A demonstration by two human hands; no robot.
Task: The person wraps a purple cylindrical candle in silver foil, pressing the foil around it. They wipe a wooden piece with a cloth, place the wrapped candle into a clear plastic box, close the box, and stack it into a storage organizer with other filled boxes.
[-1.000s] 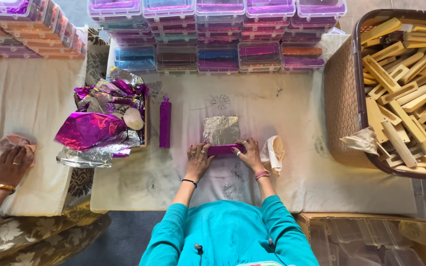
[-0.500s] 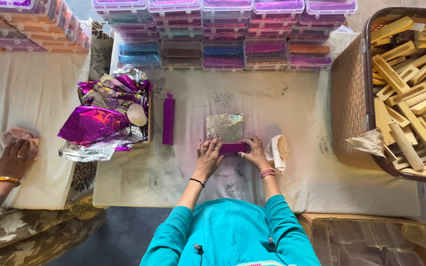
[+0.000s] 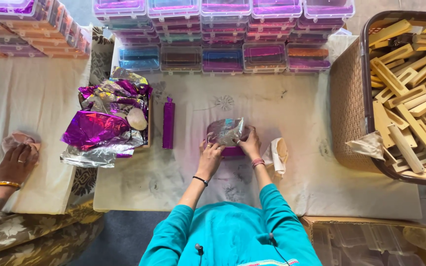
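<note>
Stacked clear boxes (image 3: 223,34), basket (image 3: 348,113) of wooden pieces (image 3: 410,93), crumpled purple foil heap (image 3: 102,128).

Stacked clear plastic boxes (image 3: 223,34) with purple and orange contents lined the far edge; a wrapped purple stick (image 3: 168,123) lay left.

Illumination is bright, even and diffuse, with no single source evident. Shadows are soft and short, lying close under the hands (image 3: 230,150) and beside the basket (image 3: 346,113). Glare shows on the crumpled foil (image 3: 99,133) and the clear box lids (image 3: 223,10). Focus is sharp centrally; slight wide-angle bending and softness appear toward the edges.
</note>
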